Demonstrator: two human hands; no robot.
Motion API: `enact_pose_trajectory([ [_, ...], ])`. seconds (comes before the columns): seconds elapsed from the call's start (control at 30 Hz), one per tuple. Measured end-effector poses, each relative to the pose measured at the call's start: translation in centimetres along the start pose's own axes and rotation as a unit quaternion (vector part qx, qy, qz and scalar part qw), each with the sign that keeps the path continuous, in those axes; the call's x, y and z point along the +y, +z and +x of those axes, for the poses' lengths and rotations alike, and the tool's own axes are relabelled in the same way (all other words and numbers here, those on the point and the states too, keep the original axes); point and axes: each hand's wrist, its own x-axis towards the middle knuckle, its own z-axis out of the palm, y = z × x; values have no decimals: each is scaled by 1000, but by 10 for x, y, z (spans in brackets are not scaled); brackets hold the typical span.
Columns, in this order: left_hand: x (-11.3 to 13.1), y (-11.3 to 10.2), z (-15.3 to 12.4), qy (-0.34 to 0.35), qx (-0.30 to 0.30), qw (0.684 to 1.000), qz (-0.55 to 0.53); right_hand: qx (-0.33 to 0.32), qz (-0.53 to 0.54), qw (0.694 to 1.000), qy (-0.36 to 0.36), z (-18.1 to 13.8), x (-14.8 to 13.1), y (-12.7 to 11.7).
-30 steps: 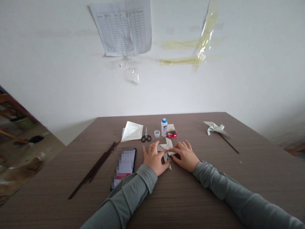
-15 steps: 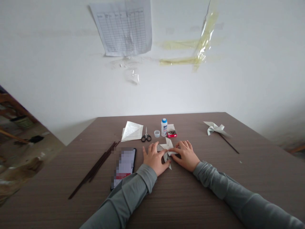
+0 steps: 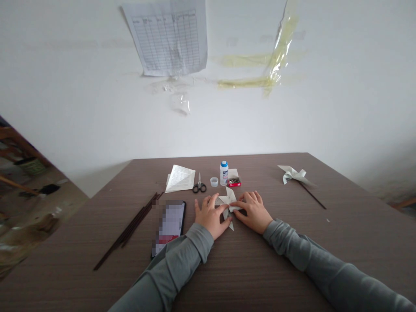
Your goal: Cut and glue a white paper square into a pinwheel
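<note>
A folded paper pinwheel (image 3: 228,199) lies flat on the brown table (image 3: 247,268) between my two hands. My left hand (image 3: 210,216) rests on its left side, fingers spread, thumb pressing a flap. My right hand (image 3: 252,211) lies on its right side, forefinger and thumb pinching a paper tip toward the centre. Both arms wear grey-green sleeves.
Behind the hands stand a glue bottle (image 3: 224,173), a small clear cap (image 3: 213,182), a red box of pins (image 3: 234,181), scissors (image 3: 199,186) and folded printed paper (image 3: 180,178). A phone (image 3: 170,225) and dark sticks (image 3: 130,229) lie left. A finished pinwheel on a stick (image 3: 294,174) lies right.
</note>
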Motion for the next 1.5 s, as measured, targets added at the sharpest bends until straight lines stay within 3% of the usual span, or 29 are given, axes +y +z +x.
enact_pose_trajectory([
  [0.23,7,-9,-1,-13,-38,999,18,15,8,1000,-7,0,1,-1],
  [0.43,5,-7,1,-8,-11,1000,1,-13,5,1000,6,1,-1,-2],
  [0.63,11,-13,0,-19,-31,999,7,-24,1,1000,14,2,-1,-3],
  [1.5,12,-9,2,-15,-21,1000,0,-2,2,1000,6,1,3,-2],
])
